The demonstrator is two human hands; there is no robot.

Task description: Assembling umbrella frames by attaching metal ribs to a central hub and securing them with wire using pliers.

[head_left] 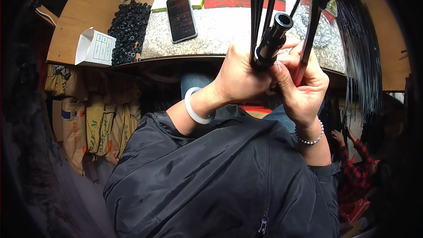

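My left hand (pixel 240 72) is closed around a black ribbed collar (pixel 273 39), which looks like an umbrella runner, its round hollow end tilted up. Several thin black rods (pixel 260 9) stand up beside the collar, out of the same grip. Close against it, my right hand (pixel 304 83) is closed on pliers (pixel 310 31) with a red handle and dark metal, the head pointing away from me. A fine wire (pixel 280 64) shows by the right fingertips, near the collar. The lower end of the collar is hidden by my fingers.
A phone (pixel 181 17) lies on the speckled work board (pixel 154 39). Left of it are a heap of black star-shaped parts (pixel 130 28) and an opened white carton (pixel 95 48). Long thin black rods (pixel 363 57) hang over the table's right side. A person in a checked sleeve (pixel 357 167) is at lower right.
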